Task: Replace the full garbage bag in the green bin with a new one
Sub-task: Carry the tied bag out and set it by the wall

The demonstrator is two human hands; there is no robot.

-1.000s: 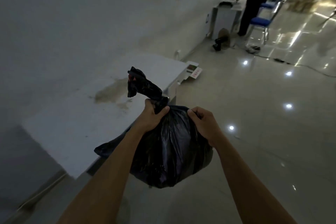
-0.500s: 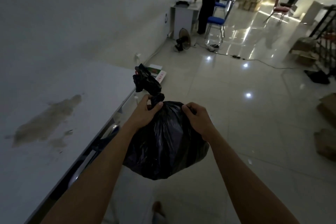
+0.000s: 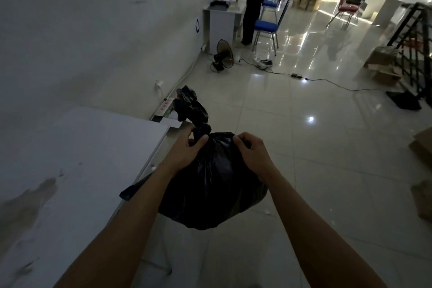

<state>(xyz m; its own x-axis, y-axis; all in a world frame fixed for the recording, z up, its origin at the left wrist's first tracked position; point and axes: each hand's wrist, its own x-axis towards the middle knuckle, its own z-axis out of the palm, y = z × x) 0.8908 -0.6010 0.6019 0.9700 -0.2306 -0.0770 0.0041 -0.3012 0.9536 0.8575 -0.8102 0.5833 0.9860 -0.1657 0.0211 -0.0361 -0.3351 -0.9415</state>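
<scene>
A full black garbage bag (image 3: 210, 184) hangs in the air in front of me, above the tiled floor and just right of a white table. Its twisted neck sticks up above my hands. My left hand (image 3: 187, 149) grips the bag at the neck, thumb and fingers pinched around the twist. My right hand (image 3: 251, 152) pinches the plastic at the bag's upper right shoulder. A loose black flap trails from the bag under my left forearm. The green bin is not in view.
A white table (image 3: 77, 170) with a dark stain stands at my left against the wall. Farther off are a floor fan (image 3: 223, 57), blue chairs (image 3: 266, 25), a desk with a person standing at it, floor cables, cardboard boxes at right and a black rack (image 3: 411, 54).
The view has swung right and forward along the table, revealing more of the room. Both hands keep the same hold on the bag, which stays lifted.
</scene>
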